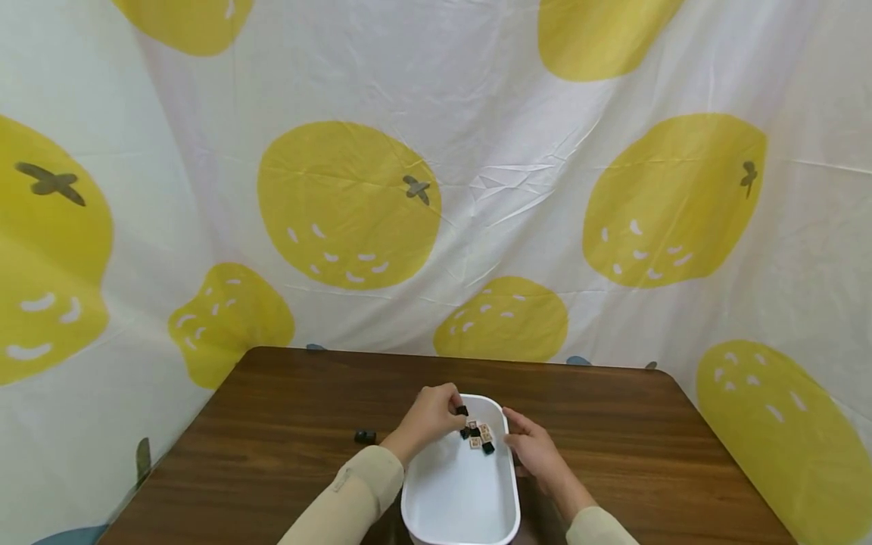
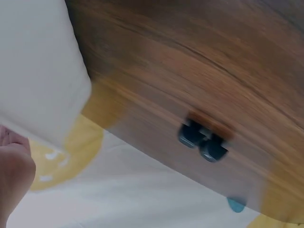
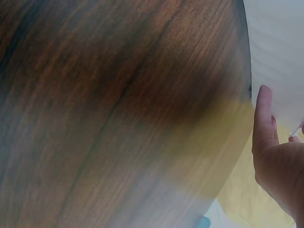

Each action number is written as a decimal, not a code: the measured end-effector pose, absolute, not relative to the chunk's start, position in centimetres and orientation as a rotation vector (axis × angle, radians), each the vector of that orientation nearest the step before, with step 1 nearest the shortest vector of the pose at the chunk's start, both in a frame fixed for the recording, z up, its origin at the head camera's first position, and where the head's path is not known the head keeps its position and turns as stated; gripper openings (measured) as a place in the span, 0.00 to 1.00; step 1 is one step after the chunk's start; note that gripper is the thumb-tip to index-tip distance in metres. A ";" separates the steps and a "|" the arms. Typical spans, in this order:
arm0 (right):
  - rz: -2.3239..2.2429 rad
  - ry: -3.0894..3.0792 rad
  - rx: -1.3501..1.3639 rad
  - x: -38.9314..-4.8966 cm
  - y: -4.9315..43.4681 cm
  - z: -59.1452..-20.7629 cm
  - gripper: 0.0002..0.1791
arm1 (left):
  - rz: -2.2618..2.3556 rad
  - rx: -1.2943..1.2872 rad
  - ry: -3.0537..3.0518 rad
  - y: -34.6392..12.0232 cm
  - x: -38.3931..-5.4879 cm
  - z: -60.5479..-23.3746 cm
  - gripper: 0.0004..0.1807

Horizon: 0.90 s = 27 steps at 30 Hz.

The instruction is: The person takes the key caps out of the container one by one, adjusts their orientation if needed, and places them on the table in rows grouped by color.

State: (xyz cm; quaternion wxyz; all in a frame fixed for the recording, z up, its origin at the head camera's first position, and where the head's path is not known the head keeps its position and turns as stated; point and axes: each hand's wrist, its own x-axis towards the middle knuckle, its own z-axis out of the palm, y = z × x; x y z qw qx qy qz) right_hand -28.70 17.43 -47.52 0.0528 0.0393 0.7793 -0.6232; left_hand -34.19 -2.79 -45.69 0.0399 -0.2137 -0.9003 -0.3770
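My left hand point(image 1: 433, 413) reaches over the left rim of a deep white oblong tub point(image 1: 463, 499). Between its thumb and fingers it pinches a small black piece point(image 1: 462, 410), whose kind is too small to make out. Just below, inside the tub, lie several small pieces, some black point(image 1: 487, 448) and some beige with dark marks point(image 1: 475, 443). On the opposite side my right hand point(image 1: 534, 448) holds the tub, thumb at the rim and fingers along the outer wall. The right wrist view shows one straight finger point(image 3: 263, 114) against that wall.
Two small glossy black pieces point(image 2: 202, 141) stand side by side on the brown wood-grain table point(image 1: 286, 409), left of the tub. Behind the table hangs a white cloth point(image 1: 477, 91) printed with large yellow fruit.
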 end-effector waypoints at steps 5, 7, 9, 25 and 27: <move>-1.880 2.395 0.122 -28.7 17.5 -47.4 0.30 | -1.279 -0.652 -2.693 -4.0 -34.3 -45.5 0.10; -1.864 2.406 0.133 -28.7 17.5 -47.3 0.30 | -1.299 -0.657 -2.674 -4.4 -34.3 -45.5 0.10; -1.854 2.411 0.133 -28.7 17.5 -47.3 0.29 | -1.335 -0.658 -2.651 -4.7 -34.4 -45.7 0.09; -1.861 2.394 0.129 -28.8 17.5 -47.4 0.29 | -1.595 -0.477 -2.543 -7.1 -34.5 -45.8 0.06; -1.854 2.391 0.131 -28.8 17.5 -47.3 0.29 | -1.614 -0.467 -2.518 -7.4 -34.6 -45.8 0.06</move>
